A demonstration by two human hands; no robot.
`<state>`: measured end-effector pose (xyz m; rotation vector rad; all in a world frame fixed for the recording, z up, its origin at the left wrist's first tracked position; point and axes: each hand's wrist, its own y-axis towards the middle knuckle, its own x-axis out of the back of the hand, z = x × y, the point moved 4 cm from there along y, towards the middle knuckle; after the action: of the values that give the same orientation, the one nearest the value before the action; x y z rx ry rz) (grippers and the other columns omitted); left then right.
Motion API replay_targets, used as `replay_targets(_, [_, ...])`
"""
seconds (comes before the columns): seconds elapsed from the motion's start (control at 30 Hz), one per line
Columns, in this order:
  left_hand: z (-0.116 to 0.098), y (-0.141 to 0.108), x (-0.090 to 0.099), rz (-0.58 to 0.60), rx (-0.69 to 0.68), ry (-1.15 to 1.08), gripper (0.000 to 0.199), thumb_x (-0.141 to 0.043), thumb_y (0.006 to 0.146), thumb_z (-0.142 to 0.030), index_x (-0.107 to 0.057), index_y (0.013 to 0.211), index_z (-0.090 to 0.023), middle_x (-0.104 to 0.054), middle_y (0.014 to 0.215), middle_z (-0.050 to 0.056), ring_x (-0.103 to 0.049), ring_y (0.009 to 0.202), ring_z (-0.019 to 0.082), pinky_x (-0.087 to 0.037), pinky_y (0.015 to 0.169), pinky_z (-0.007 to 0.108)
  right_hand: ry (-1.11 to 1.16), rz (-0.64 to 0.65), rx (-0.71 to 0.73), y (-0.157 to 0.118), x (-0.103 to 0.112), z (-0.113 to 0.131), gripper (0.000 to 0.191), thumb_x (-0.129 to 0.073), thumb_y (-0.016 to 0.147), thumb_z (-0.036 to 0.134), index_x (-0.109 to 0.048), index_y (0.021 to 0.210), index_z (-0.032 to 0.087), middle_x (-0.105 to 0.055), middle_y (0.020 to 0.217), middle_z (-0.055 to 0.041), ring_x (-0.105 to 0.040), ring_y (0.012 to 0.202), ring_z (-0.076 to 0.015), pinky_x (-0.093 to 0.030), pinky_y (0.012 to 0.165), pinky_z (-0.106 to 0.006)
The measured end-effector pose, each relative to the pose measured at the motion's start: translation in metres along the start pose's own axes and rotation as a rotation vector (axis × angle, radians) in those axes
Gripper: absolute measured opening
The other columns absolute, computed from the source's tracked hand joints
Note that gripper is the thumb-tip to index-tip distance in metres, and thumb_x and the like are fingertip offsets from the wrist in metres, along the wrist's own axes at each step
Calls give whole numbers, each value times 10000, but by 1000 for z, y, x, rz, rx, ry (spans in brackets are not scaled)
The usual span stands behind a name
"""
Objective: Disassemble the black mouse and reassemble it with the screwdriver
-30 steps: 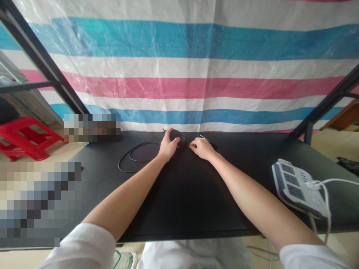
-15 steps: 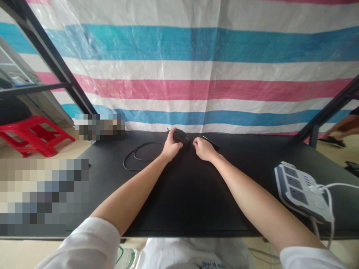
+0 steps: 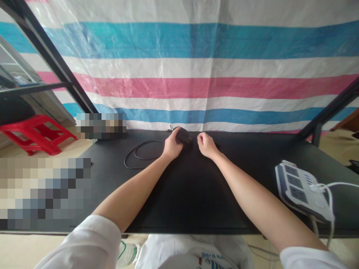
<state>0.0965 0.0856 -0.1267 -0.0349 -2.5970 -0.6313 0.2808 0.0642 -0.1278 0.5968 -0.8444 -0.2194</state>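
Note:
My left hand [image 3: 173,144] is wrapped round the left side of a black computer mouse [image 3: 185,136] near the back of the black table [image 3: 185,198]. The mouse's black cable [image 3: 134,150] loops on the table to the left of that hand. Just right of the mouse, my right hand [image 3: 206,145] is closed, its fingers curled in; whatever it may hold is hidden. A dark, thin object [image 3: 218,145] shows only partly behind the right hand.
A white power strip [image 3: 304,190] with plugged-in cables lies on the table at the right. Behind the table hangs a striped sheet [image 3: 207,87]. A red stool [image 3: 39,132] stands at the left, beyond a dark metal frame [image 3: 53,56]. Pixelated patches cover parts of the left side.
My right hand has shifted slightly right, hiding most of the thin dark object. My left hand and the mouse have moved a little to the right. At the right edge, a person's limbs have left view.

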Motion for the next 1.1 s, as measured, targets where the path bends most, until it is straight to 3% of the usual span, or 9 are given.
replay_targets(0.3, [-23,-10,-1,86,-125,282,671,-608,728,-97,-550,1391,-184,-749,887,22,-703,784,169,-552,848,280,-36,46,-71,-1,2,3,159,-408,889,250,-556,857,201,-693,834,-123,-662,812,-253,-472,776,-347])
replay_targets(0.63, [-26,-13,-5,139,-9,484,728,-602,825,-189,-362,1512,-141,-764,919,71,-729,907,249,-543,869,349,49,66,-181,-2,8,0,154,-434,886,243,-572,826,209,-661,690,-55,-665,735,-220,-456,754,-314])
replay_targets(0.9, [-30,-14,-1,150,25,562,641,-549,882,-202,-381,1498,-140,-768,1024,84,-718,1016,264,-529,918,355,53,66,-189,-1,7,-1,134,-434,887,253,-542,816,219,-679,769,-68,-650,754,-211,-446,745,-311])
replay_targets(1.1, [-31,-14,2,180,-7,761,579,-531,928,-333,-439,1472,-160,-769,995,112,-724,985,294,-530,866,375,60,63,-205,-1,8,-2,136,-429,886,269,-530,806,223,-688,798,-72,-642,761,-210,-450,754,-321])
